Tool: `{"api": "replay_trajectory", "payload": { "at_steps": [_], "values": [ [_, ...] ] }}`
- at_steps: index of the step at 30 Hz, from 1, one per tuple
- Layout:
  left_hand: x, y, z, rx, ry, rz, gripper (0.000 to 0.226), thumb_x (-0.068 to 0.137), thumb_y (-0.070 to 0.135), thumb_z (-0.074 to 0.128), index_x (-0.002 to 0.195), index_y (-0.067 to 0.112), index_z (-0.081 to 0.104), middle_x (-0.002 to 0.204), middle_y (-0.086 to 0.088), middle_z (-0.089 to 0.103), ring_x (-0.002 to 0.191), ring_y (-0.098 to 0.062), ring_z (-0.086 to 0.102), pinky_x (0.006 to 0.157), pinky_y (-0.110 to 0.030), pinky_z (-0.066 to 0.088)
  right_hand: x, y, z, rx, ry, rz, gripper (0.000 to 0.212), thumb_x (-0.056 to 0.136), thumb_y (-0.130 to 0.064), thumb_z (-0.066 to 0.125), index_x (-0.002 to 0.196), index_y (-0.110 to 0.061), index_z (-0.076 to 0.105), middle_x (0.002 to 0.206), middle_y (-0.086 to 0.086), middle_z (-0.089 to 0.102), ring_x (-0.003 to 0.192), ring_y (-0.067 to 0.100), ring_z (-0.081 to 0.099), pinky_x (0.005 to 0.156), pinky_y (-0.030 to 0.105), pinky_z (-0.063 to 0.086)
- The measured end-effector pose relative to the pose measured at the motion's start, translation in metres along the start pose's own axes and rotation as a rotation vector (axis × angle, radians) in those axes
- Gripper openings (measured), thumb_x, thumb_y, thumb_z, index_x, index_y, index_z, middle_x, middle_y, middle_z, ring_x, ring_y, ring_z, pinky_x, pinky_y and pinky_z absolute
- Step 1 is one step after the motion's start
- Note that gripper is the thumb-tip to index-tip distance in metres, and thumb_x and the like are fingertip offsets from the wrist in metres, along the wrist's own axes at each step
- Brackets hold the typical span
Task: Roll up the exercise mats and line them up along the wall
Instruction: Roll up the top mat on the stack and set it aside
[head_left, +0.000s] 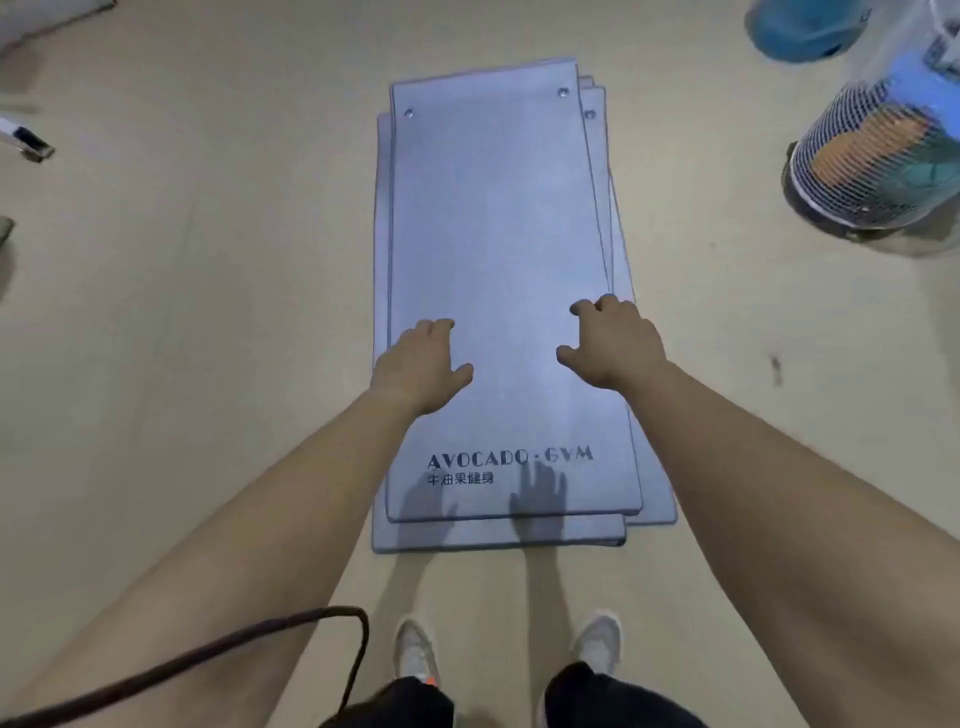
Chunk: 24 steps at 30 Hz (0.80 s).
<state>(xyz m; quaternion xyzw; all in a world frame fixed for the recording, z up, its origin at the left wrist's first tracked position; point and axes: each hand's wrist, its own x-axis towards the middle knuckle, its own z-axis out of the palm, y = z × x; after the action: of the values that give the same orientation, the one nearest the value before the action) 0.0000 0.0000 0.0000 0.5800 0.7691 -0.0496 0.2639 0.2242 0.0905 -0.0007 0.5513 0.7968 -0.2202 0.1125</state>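
None of the mats (467, 531) is rolled yet. They lie flat on the pale floor (208, 312) in a loose stack, at least three by the edges that peek out at the near end and down the right side, possibly more. The top mat (493, 218) runs lengthwise away from the person, with its printed gym name at the near end and two eyelets at the far end. The lower ones sit slightly askew beneath it.

The person stands at the near short end, white shoes (415, 654) just short of the stack, both arms reaching out over it. The left hand (421, 364) and the right hand (613, 340) are over the middle of the top mat, one toward each long edge, fingers loosely curled and holding nothing. Their shadows fall much nearer, by the lettering, so I'd judge the hands are in the air rather than pressing on the mat.

So the job looks to be at its very start: every mat has to be rolled, then carried and lined up. No wall shows from here, so I can't tell where the row will go. A dark cord (260, 634) loops by the person's left leg, and a mesh bag (878, 171) of gear sits off to the right — neither touches the mats.
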Motion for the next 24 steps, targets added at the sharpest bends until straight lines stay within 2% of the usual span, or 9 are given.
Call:
{"api": "replay_trajectory", "payload": {
  "at_steps": [4,8,11,15,17,20,22,24],
  "values": [
    [0.042,-0.036,0.141,0.042,-0.154,-0.011,0.075,0.101,0.045,0.058,0.161,0.015,0.025,0.161,-0.008,0.035,0.145,-0.029,0.038,0.105,-0.047,0.044,0.030,0.022,0.151,-0.008,-0.133,0.079,0.064,0.099,-0.046,0.056,0.153,-0.015,0.040,0.145,0.014,0.046,0.131,0.035,0.045,0.094,0.043,0.045],
    [0.064,-0.078,0.282,0.051,-0.209,0.050,0.077,0.096,0.047,0.064,0.159,0.020,0.030,0.162,-0.005,0.033,0.146,-0.028,0.034,0.106,-0.046,0.045,0.039,0.043,0.294,-0.027,-0.215,0.086,0.064,0.099,-0.049,0.057,0.151,-0.016,0.041,0.146,0.012,0.045,0.130,0.034,0.044,0.093,0.043,0.046],
    [0.074,-0.101,0.371,0.183,-0.250,0.200,0.075,0.092,0.047,0.068,0.157,0.026,0.036,0.167,-0.005,0.027,0.152,-0.029,0.023,0.115,-0.044,0.034,0.042,0.056,0.382,-0.080,-0.276,0.046,0.064,0.098,-0.051,0.057,0.152,-0.020,0.041,0.152,0.010,0.042,0.136,0.034,0.040,0.101,0.044,0.044],
    [0.091,-0.128,0.453,0.308,-0.225,0.328,0.092,0.084,0.061,0.074,0.157,0.023,0.033,0.170,-0.009,0.018,0.157,-0.032,0.013,0.126,-0.046,0.018,0.055,0.074,0.465,-0.204,-0.264,-0.144,0.091,0.083,-0.070,0.066,0.154,-0.023,0.034,0.161,0.006,0.028,0.144,0.031,0.031,0.111,0.045,0.036],
    [0.093,-0.141,0.477,0.352,-0.229,0.321,0.106,0.078,0.063,0.078,0.160,0.019,0.025,0.171,-0.012,0.013,0.157,-0.035,0.010,0.127,-0.048,0.017,0.050,0.082,0.495,-0.301,-0.263,-0.201,0.100,0.073,-0.075,0.071,0.149,-0.021,0.034,0.154,0.007,0.031,0.137,0.033,0.036,0.107,0.046,0.039],
    [0.096,-0.154,0.500,0.414,-0.192,0.332,0.115,0.076,0.063,0.080,0.161,0.018,0.018,0.170,-0.014,0.011,0.156,-0.037,0.011,0.125,-0.050,0.022,0.046,0.096,0.530,-0.411,-0.174,-0.259,0.100,0.064,-0.065,0.084,0.140,-0.014,0.043,0.137,0.011,0.046,0.115,0.035,0.050,0.086,0.045,0.049],
    [0.097,-0.158,0.506,0.440,-0.139,0.340,0.108,0.076,0.061,0.081,0.158,0.017,0.025,0.168,-0.015,0.018,0.153,-0.040,0.018,0.120,-0.051,0.031,0.054,0.102,0.536,-0.506,-0.135,-0.298,0.090,0.064,-0.058,0.087,0.132,-0.010,0.052,0.125,0.013,0.054,0.102,0.036,0.054,0.071,0.043,0.048],
    [0.096,-0.158,0.507,0.448,-0.102,0.382,0.090,0.074,0.054,0.082,0.146,0.015,0.042,0.160,-0.017,0.032,0.145,-0.041,0.033,0.103,-0.050,0.049,0.063,0.104,0.532,-0.582,-0.163,-0.369,0.080,0.068,-0.059,0.083,0.124,-0.007,0.057,0.117,0.014,0.057,0.093,0.037,0.055,0.064,0.040,0.043]
  ]
}}
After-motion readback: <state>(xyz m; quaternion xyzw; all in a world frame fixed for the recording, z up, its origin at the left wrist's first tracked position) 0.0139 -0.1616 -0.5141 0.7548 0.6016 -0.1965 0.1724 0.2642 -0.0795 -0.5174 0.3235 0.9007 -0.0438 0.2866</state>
